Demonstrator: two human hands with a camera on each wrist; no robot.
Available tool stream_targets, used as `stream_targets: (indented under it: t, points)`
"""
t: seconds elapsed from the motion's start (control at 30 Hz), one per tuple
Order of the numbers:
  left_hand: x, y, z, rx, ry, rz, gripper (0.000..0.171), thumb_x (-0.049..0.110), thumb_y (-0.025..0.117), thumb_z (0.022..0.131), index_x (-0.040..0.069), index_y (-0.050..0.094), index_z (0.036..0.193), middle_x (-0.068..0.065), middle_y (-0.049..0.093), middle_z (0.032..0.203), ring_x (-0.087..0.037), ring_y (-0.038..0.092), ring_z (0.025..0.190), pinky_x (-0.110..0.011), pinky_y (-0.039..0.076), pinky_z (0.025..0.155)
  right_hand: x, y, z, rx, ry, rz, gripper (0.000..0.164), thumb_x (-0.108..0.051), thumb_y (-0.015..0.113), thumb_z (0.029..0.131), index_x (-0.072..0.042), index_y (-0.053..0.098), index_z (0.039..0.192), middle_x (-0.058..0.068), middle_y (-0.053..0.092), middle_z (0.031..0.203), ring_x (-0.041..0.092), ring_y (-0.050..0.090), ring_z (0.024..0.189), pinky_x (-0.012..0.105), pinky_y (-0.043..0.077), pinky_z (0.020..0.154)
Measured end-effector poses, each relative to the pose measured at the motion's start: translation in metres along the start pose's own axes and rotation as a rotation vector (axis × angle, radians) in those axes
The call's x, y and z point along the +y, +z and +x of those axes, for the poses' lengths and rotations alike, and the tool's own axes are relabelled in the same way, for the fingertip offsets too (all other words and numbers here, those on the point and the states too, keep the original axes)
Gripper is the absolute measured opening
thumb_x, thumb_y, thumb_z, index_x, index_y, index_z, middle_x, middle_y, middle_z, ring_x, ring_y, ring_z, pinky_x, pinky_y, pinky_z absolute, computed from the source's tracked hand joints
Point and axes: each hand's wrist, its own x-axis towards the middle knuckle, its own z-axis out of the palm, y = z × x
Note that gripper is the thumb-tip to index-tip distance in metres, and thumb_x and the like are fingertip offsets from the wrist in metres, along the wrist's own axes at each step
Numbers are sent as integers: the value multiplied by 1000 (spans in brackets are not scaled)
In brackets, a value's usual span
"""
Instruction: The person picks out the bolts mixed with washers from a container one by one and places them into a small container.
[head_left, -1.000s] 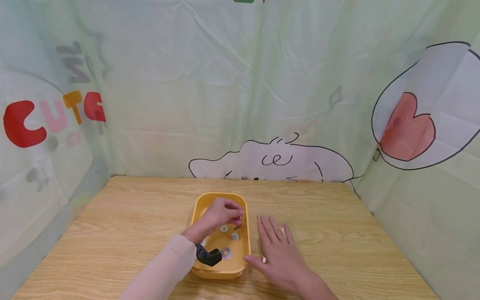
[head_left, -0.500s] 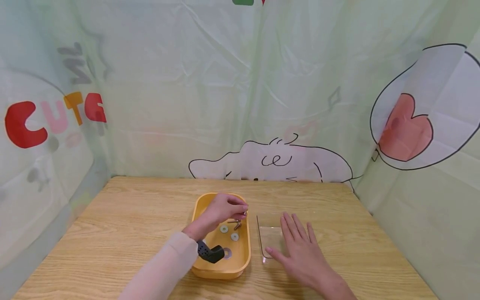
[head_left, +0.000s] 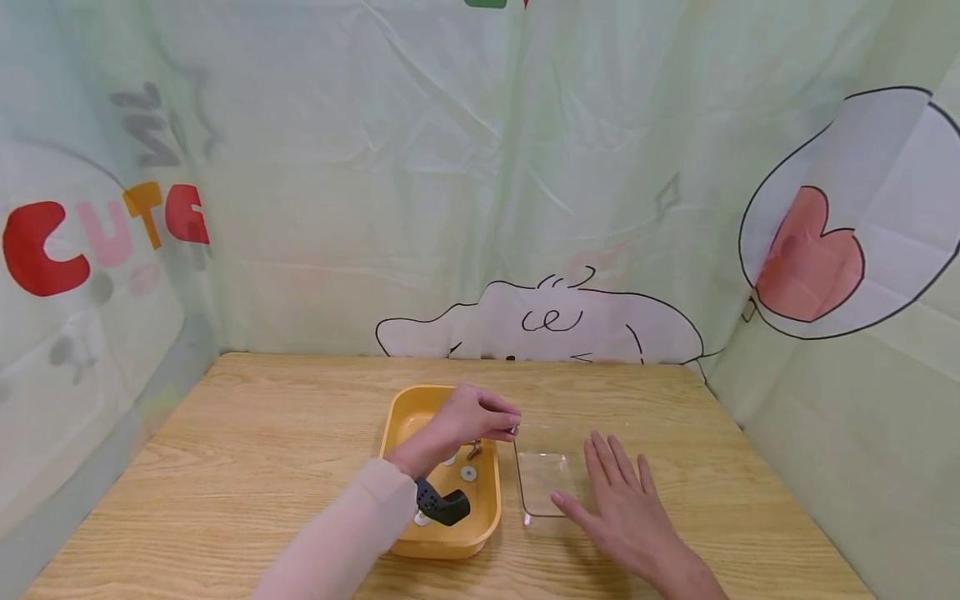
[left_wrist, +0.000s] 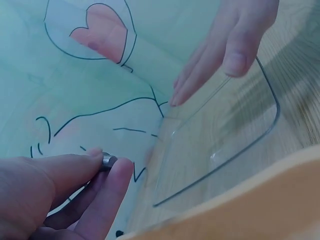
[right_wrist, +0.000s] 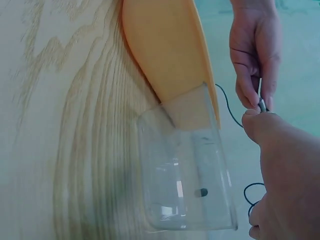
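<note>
My left hand (head_left: 472,417) pinches a small silver screw (left_wrist: 108,161) between thumb and fingertips, just above the right rim of the yellow tray (head_left: 442,548). Inside that tray lie another screw (head_left: 475,451) and pale washers (head_left: 468,473); the left forearm hides part of its contents. Right beside the tray is a clear plastic box (head_left: 543,483) with its top open. On the box's right side is my right hand (head_left: 630,508), fingers straight and thumb close to the rim. Whether it touches the box, I cannot tell.
Wood-grain table (head_left: 300,433) lies under everything. A pale green printed curtain (head_left: 315,250) closes in the back and both sides. Black wrist camera gear (head_left: 446,506) juts over the tray from the left wrist.
My left hand has lifted the screw from inside the tray and moved right, over its edge. The right hand has shifted right, uncovering the clear box.
</note>
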Motion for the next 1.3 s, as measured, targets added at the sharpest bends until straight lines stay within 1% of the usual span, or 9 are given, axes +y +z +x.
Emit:
stream_targets:
  t: [0.13,0.27,0.47,0.6,0.8,0.9,1.03,1.17,1.3]
  points:
    - [0,8,2,-18,-6,19,15,13,75,87,5,77,100,-8,76,92,-20,76,82,-35,62,82,2,4,0,-17,13,12,95,-65,49,94,4,24,153,22,19,163,45,12,151,70,5,118]
    - [0,16,4,-51,-10,21,14,11,74,87,4,76,100,-8,76,91,-20,76,81,-39,61,84,2,7,0,-24,21,4,94,-65,49,94,5,26,153,22,21,163,46,14,150,70,7,117]
    - [-1,30,8,-66,-10,27,13,7,74,87,1,76,98,-11,76,88,-18,75,75,-35,63,77,3,12,1,-22,35,-14,97,-67,48,93,5,24,154,23,19,163,45,15,150,71,9,117]
    - [-1,38,10,-62,-17,90,13,8,74,88,1,76,99,-9,75,88,-16,75,73,-31,63,74,3,15,1,-13,36,-12,97,-67,49,93,4,24,154,23,20,163,45,16,150,71,11,117]
    - [-1,49,13,-77,-8,166,10,10,74,87,3,76,95,-5,74,83,-15,74,71,-31,62,76,3,16,0,-20,43,-10,96,-67,48,93,3,23,154,21,20,163,43,17,151,71,12,116]
    - [-2,53,14,-90,-10,188,11,9,73,88,2,76,96,-4,73,82,-14,73,69,-33,62,78,3,16,1,-36,51,-16,97,-69,46,93,3,22,155,21,19,163,43,16,151,72,12,116]
    - [-5,58,16,-100,-10,184,12,5,72,88,-2,76,97,-6,73,82,-16,73,68,-37,62,79,3,16,1,-47,56,-21,97,-69,45,94,2,22,155,21,18,164,43,16,151,72,12,116]
    - [-8,67,18,-94,-11,206,7,2,73,87,-2,76,92,-8,74,81,-17,74,67,-35,63,74,4,16,1,-48,59,-24,96,-69,44,94,3,22,155,22,18,163,44,17,151,73,12,116]
    - [-10,75,20,-84,-1,284,4,0,73,86,-3,76,88,-9,73,77,-17,73,65,-31,63,67,3,17,1,-55,63,-22,97,-69,44,94,3,22,155,23,19,163,44,17,151,73,12,115]
